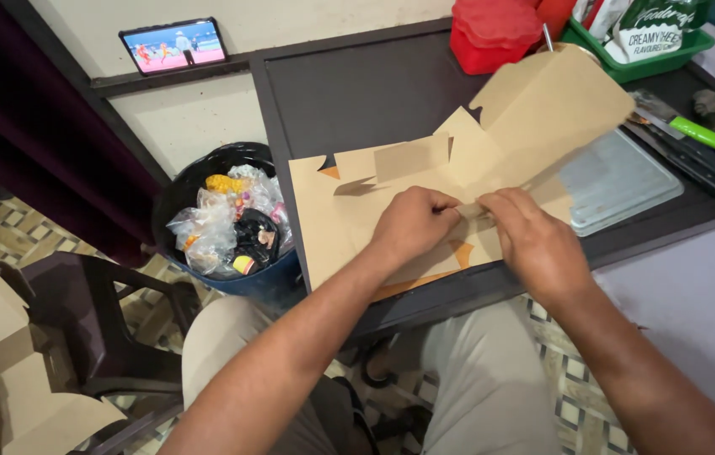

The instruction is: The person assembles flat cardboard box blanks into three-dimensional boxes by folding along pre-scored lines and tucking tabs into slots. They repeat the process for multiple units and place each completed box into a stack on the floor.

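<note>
Brown cardboard box blank (425, 181) on dark table (349, 93); left hand (415, 221), right hand (534, 240) pinching fold.

A flat, unfolded tan cardboard box blank (391, 194) lies on the dark table, its flaps partly raised toward the far side, with orange showing at a few edges. A small phone screen (174, 45) stands on the ledge at the far left, showing a bright pink and blue picture. In the green tray at the far right corner sits a green and white printed packet (656, 29). More folded tan cardboard boxes (3, 354) sit low at the left.
</note>
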